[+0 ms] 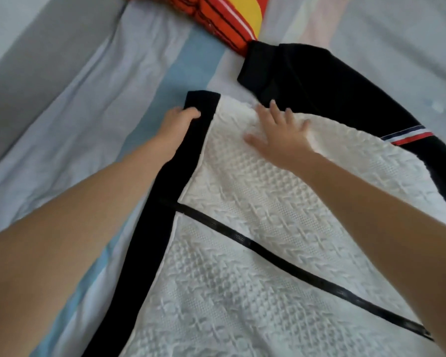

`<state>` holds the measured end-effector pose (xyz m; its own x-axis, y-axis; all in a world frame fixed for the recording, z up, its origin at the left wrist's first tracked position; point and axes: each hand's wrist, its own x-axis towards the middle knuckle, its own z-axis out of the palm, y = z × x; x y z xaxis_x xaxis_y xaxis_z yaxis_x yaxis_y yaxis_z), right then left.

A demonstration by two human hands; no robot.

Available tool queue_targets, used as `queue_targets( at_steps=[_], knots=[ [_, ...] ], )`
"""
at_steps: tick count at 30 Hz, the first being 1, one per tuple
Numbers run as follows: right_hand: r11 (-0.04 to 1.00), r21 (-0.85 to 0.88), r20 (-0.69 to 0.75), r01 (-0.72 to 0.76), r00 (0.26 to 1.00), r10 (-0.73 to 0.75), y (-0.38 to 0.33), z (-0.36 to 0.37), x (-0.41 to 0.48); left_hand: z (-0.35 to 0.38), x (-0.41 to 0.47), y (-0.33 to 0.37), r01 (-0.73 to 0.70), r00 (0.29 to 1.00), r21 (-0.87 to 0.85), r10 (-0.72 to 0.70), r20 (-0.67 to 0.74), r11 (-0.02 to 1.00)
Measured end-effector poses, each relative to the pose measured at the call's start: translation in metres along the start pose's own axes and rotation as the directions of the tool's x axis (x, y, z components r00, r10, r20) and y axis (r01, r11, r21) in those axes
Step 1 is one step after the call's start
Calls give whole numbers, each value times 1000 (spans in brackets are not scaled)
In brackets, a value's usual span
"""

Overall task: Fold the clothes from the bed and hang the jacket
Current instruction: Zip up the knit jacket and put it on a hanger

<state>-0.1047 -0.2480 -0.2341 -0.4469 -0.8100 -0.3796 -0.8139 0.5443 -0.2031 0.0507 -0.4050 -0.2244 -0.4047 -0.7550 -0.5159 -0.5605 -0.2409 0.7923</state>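
The person is flattening the white knit garment [242, 266], which is lying spread on the bed sheet [87, 124] in the middle of the view. The left hand [180, 119] is curling its fingers round the far end of the black band [188, 161] along the garment's left edge. The right hand [281, 135] is lying flat, fingers spread, pressing the white knit near its far edge.

To do this well, the left hand should be drawing the band taut and straight while the right is sweeping wrinkles outward, so the edge is lining up before any fold.

The black sleeve [332, 86] is lying beyond the white panel at the far right; where it is joining the body is hidden. The black zip [268, 253] is running toward the lower right edge, and the near hem is cut off. Whether this is the jacket cannot be told. 1 orange striped garment [227, 19] is showing only partly at the top.
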Motion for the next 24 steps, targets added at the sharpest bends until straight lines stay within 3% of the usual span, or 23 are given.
queue_targets(
  at_steps=[3, 5, 7, 10, 12, 15, 17, 20, 22, 24],
  knots=[
    [983, -69, -150, 170, 972, -178, -30, 18, -20, 0, 4, 16, 175, 970, -413, -85, 227, 894],
    [974, -125, -243, 190, 946, -216, -41, 39, -37, 1, 8, 24, 180, 958, -464, -47, 285, 867],
    [967, -102, -302, 234, 919, -254, -45, 52, -52, 2, 10, 35, 83, 970, -376, 12, 242, 923],
    [939, -135, -282, 316, 896, -342, -48, 63, -67, -3, 24, 43, -73, 993, -141, 85, 81, 987],
    [938, -144, -303, 317, 888, -346, -52, 65, -79, -17, 38, 38, -140, 988, -77, 134, -77, 987],
    [964, 59, -361, 258, 906, -221, -54, 67, -106, -45, 27, 8, -223, 878, 61, 227, -421, 973],
    [938, 198, -404, 286, 895, -188, -57, 76, -136, -47, -20, -31, -275, 863, 193, 330, -381, 942],
    [841, -54, -292, 538, 797, -528, -62, 109, -197, -45, -119, -109, -322, 922, 391, 379, -76, 862],
    [760, -177, -122, 626, 752, -648, -50, 134, -228, -55, -171, -149, -254, 944, 445, 320, -77, 859],
    [773, -229, -55, 591, 785, -617, -30, 145, -242, -70, -203, -176, -133, 974, 448, 200, -104, 884]
  ],
)
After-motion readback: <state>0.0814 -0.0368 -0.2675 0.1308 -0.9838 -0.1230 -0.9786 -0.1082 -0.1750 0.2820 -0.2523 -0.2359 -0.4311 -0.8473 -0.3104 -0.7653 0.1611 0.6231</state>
